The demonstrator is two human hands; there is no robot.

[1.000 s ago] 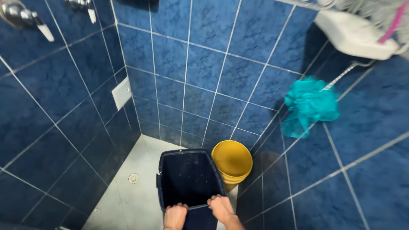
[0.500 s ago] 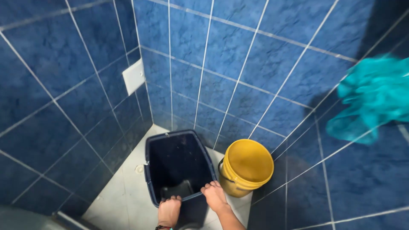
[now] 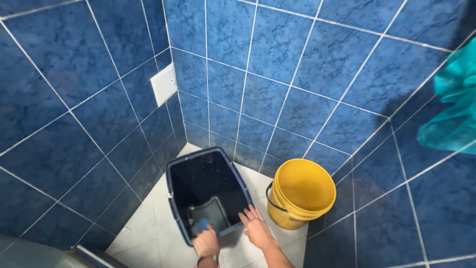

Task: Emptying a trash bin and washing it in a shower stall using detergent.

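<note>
- Dark blue rectangular bin (image 3: 206,191) stands upright on the white tiled floor (image 3: 148,223), in the corner of a shower stall, open top facing the camera.
- Inside it, low against the near wall, a lighter grey-blue raised patch (image 3: 210,216); cannot tell whether it is a moulded part of the bin or a loose thing.
- Left hand (image 3: 206,243) at the bin's near rim, fingers curled down over the edge and reaching inside; looks closed on a small blue thing (image 3: 201,226), too blurred to tell what it is or how firm the hold is.
- Dark band on the left wrist (image 3: 208,259).
- Right hand (image 3: 258,229) flat with fingers spread apart, resting on the near right corner of the bin's rim; not wrapped around anything.
- Yellow round bucket (image 3: 302,191) just beside the bin on its right, tilted slightly toward the camera, dark handle (image 3: 271,198) hanging on its left side; sits against the right wall.
- Blue marbled wall tiles (image 3: 277,64) with white grout on all three sides.
- White rectangular plate (image 3: 163,84) on the left wall, well above the bin.
- Teal mesh sponge (image 3: 453,109) hanging at the right edge of view, well apart from the hands.
</note>
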